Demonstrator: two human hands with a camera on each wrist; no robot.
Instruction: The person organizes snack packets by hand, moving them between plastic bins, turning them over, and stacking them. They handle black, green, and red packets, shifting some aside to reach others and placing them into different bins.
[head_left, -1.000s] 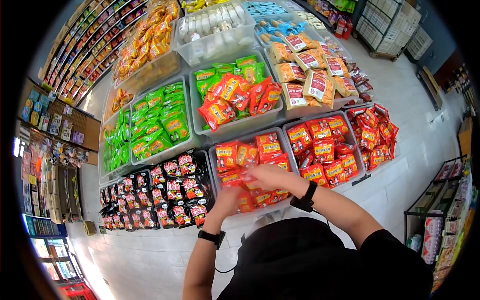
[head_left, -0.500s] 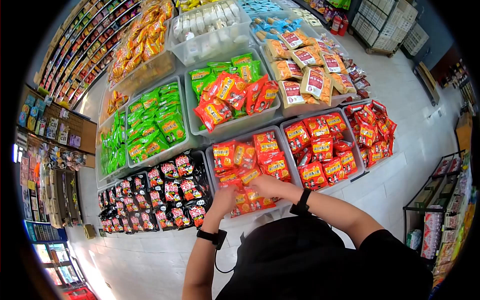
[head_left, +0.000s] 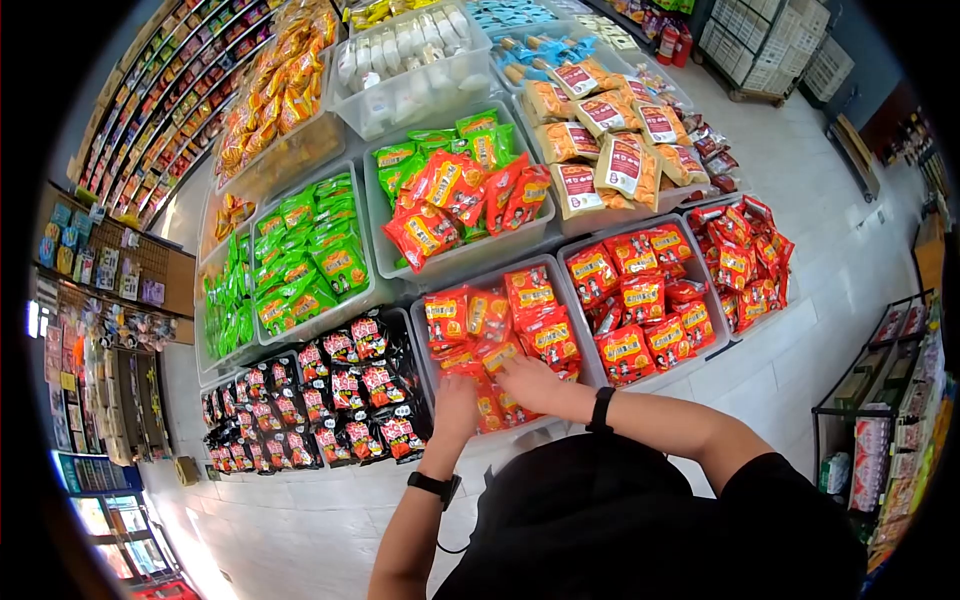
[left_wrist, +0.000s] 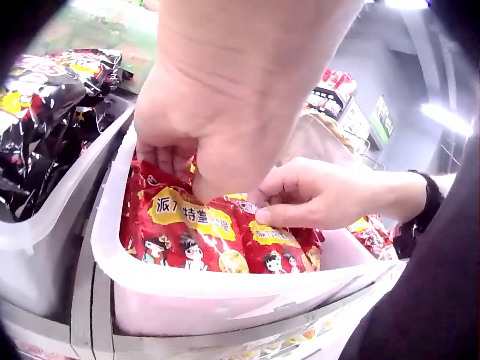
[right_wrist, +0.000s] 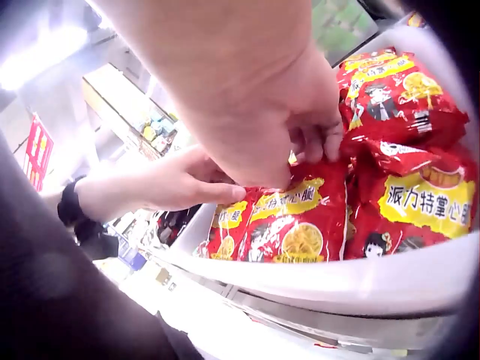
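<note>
Both hands work at the front of a clear plastic tub [head_left: 575, 305] packed with red snack bags. My left hand [head_left: 457, 408], at the front left corner, pinches the top edge of a red snack bag [left_wrist: 191, 229], thumb in front and fingers curled behind. Beside it my right hand [head_left: 538, 384] grips the top of a neighbouring red snack bag [right_wrist: 300, 221] between thumb and curled fingers. These two bags stand side by side against the tub's front wall [left_wrist: 202, 304]. More red bags [head_left: 530, 290] lie behind and to the right.
Black snack bags [head_left: 350, 385] fill containers on the left. To the right stands another tub of red bags [head_left: 645, 300]. Behind are green bags [head_left: 310, 245], a tub of green bags topped with red ones [head_left: 450, 190], and tan bags [head_left: 630, 165].
My right hand has come down from further inside the tub toward its front, next to the left hand. Over the last half second both hands have barely moved.
</note>
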